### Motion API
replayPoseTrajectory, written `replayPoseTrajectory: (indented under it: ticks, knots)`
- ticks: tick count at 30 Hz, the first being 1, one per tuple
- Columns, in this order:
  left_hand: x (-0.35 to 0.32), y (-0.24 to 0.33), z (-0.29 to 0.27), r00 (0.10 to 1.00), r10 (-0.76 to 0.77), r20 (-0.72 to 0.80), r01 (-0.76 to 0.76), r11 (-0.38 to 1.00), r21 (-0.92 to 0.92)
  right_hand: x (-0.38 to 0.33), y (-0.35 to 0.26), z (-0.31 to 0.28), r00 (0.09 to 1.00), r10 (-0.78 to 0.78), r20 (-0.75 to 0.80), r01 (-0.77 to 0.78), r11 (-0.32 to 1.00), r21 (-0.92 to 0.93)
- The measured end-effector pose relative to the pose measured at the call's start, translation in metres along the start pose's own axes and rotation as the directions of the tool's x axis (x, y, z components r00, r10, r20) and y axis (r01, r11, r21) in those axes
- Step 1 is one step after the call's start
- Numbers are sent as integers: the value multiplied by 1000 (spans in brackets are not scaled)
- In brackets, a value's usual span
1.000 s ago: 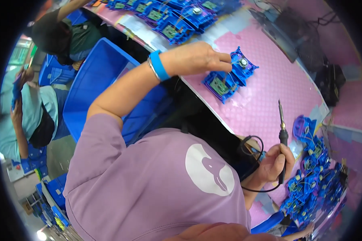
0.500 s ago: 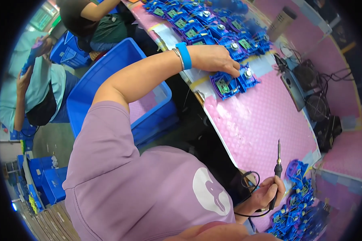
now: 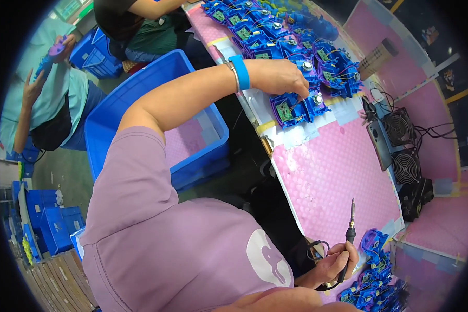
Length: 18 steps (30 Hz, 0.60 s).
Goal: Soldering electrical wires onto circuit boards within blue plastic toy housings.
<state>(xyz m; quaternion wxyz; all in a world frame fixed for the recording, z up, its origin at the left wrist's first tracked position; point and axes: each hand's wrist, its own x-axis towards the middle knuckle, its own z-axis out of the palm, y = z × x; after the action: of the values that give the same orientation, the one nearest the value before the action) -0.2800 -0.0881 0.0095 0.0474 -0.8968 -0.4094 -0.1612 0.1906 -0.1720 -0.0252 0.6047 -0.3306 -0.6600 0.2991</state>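
One blue plastic shell assembly with green circuit board, thin wires and round silvery part (image 3: 299, 115), at 2 o'clock from centre, on the table beside its neighbours; contact with them cannot be told. Left hand (image 3: 291, 78), blue band at wrist: fingers drawn together, pinching the assembly's upper side. Right hand (image 3: 338, 265), 4 to 5 o'clock: wrapped round a black-handled soldering iron with bare metal tip (image 3: 350, 235), pointing to 12, apart from the assembly. Step in hand, by judgement: positioning one unit, iron idle; any further move seems to call for a light grip sparing the wires. Rows of similar blue assemblies (image 3: 262, 34), 12 to 1 o'clock; a heap of blue and purple assemblies (image 3: 375, 265), 4 to 5. Pink patterned mat (image 3: 338, 171), 3 o'clock. Large blue plastic tub (image 3: 117, 117), 10 o'clock: pink and pale sheeting on its floor. Smaller blue crate (image 3: 96, 65), beyond, 10 o'clock: contents unclear.
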Motion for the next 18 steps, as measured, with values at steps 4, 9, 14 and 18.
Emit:
replayPoseTrajectory:
  ticks: [4,9,14,18]
  knots:
    - [3,66,-17,980,-169,-109,169,986,-11,-8,-3,0,998,50,-30,-50,999,-1]
    - [9,185,29,863,-461,-206,98,553,-827,-2,-2,24,994,105,1,-105,994,-20]
    - [39,237,71,862,-371,345,293,-189,-937,10,2,39,990,-9,138,31,987,-155]
    - [66,240,91,903,-360,232,157,-226,-961,10,9,46,975,-68,211,123,958,-259]
